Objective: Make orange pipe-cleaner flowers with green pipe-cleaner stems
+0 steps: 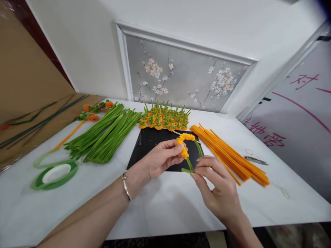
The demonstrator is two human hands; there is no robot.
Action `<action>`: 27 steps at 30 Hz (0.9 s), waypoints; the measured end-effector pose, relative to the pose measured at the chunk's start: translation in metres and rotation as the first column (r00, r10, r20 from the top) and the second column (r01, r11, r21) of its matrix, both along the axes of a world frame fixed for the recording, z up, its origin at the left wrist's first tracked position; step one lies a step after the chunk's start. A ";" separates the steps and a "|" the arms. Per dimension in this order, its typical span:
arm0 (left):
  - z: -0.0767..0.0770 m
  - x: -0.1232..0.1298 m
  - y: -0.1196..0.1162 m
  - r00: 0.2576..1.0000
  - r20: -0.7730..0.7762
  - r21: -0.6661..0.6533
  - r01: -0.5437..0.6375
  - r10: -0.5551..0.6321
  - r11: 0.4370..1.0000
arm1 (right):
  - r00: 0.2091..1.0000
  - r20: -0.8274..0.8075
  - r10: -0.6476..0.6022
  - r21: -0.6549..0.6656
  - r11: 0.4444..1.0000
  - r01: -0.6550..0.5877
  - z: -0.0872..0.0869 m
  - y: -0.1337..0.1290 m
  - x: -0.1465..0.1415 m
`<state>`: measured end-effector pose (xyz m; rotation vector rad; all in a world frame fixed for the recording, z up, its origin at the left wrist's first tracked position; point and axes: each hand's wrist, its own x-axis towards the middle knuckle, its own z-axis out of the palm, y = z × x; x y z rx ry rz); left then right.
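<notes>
Between both hands, over a black mat, is a curved piece of orange coiled pipe cleaner threaded on a green stem. My left hand pinches the orange coil at its left part, thumb and fingers closed on it. My right hand has its fingertips closed on the green stem where its lower ends come together. One short green end sticks out leftward from those fingertips. A silver bracelet is on the left wrist. A thin stick lies partly hidden behind the orange coil.
Green pipe cleaners lie at left, beside green tape. Rows of small orange-and-green pieces stand behind the mat. Orange pipe cleaners and small scissors lie at right. Finished orange flowers rest at back left. A wall stands behind.
</notes>
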<state>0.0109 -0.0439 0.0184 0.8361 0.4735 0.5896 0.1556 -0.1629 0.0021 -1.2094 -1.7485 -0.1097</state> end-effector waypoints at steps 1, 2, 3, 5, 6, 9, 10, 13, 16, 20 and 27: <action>0.000 0.000 0.000 1.000 0.007 -0.004 -0.010 0.010 1.000 | 0.999 -0.016 -0.030 0.002 1.000 0.030 0.000 0.000 -0.001; 0.000 0.000 0.000 1.000 0.010 -0.007 -0.020 0.020 1.000 | 0.998 -0.030 -0.056 0.002 0.998 0.056 0.000 0.000 -0.002; -0.001 0.000 0.001 1.000 0.012 -0.009 -0.025 0.025 1.000 | 0.996 -0.039 -0.075 0.002 0.997 0.075 0.000 -0.001 -0.003; -0.001 -0.001 0.001 1.000 0.014 -0.012 -0.020 0.020 1.000 | 0.994 -0.043 -0.099 0.011 0.995 0.099 0.000 0.000 -0.005; -0.001 0.000 0.001 1.000 0.016 -0.014 -0.014 0.014 1.000 | 0.994 -0.041 -0.106 0.017 0.994 0.107 0.000 0.000 -0.007; -0.002 0.000 0.001 1.000 0.011 -0.015 -0.014 0.015 1.000 | 0.991 -0.036 -0.127 0.040 0.991 0.128 0.000 0.002 -0.009; -0.003 0.000 0.001 1.000 0.008 -0.016 -0.025 0.025 1.000 | 0.990 -0.037 -0.133 0.050 0.990 0.135 0.000 0.003 -0.010; -0.005 0.000 0.002 0.999 0.008 -0.021 -0.041 0.041 0.999 | 0.989 -0.038 -0.142 0.066 0.987 0.144 -0.001 0.003 -0.012; -0.005 0.001 0.002 0.999 0.013 -0.030 -0.039 0.040 0.999 | 0.988 -0.045 -0.146 0.062 0.987 0.149 -0.002 0.003 -0.013; -0.004 0.001 0.001 1.000 0.010 -0.014 -0.026 0.026 1.000 | 0.989 -0.050 -0.140 0.047 0.989 0.143 -0.003 0.004 -0.013; -0.007 0.002 0.000 1.000 -0.004 0.005 0.004 -0.004 1.000 | 0.990 -0.040 -0.138 0.030 0.990 0.139 -0.004 0.005 -0.014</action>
